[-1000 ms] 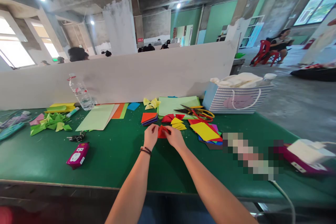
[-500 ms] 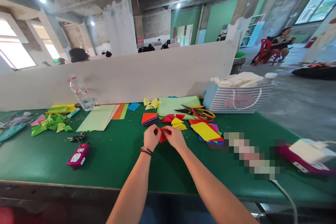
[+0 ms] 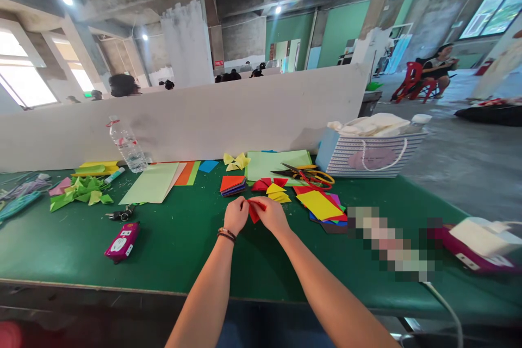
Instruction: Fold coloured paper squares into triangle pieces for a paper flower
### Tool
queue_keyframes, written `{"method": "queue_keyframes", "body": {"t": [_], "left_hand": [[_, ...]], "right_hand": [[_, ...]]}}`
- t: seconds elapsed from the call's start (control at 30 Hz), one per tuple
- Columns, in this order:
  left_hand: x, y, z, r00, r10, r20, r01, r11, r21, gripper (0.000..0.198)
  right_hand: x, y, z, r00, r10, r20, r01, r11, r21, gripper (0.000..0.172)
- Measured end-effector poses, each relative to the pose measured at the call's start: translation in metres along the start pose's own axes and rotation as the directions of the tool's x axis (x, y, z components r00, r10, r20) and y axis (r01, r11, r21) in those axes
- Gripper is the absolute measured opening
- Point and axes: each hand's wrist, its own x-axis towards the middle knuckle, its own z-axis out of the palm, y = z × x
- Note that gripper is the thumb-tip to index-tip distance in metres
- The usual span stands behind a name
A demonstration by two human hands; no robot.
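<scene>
Between my two hands is a small piece of red folded paper (image 3: 254, 214), its pointed lower end showing below the fingers. My left hand (image 3: 236, 216) pinches its left side, and my right hand (image 3: 272, 214) pinches the right side; the fingertips partly hide it. Just beyond the hands lie red folded pieces (image 3: 262, 184) and yellow folded pieces (image 3: 278, 192). A small stack of coloured paper (image 3: 232, 185), orange-red on top, sits beyond my left hand. To the right is a spread pile of coloured sheets (image 3: 320, 205) with a yellow one on top.
Scissors (image 3: 310, 175) rest on pale green sheets (image 3: 265, 163). A striped paper bag (image 3: 367, 152) stands at the back right, a plastic bottle (image 3: 127, 147) at the back left. Keys (image 3: 121, 213) and a purple tissue pack (image 3: 122, 242) lie leftward on the green table (image 3: 171, 250). A white partition (image 3: 196, 119) runs behind.
Both hands stay nearly in place, still pinching the red paper. The paper has turned slightly, and more of its pointed lower end shows. The things on the table have not moved.
</scene>
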Motion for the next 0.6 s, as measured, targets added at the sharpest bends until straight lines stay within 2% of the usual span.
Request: {"method": "queue_keyframes", "body": {"t": [0.6], "left_hand": [[0.0010, 0.0023, -0.0013, 0.993, -0.111, 0.046, 0.116, 0.985, -0.128, 0.033]], "right_hand": [[-0.0001, 0.0040, 0.0001, 0.996, -0.092, -0.001, 0.092, 0.993, -0.080, 0.023]]}}
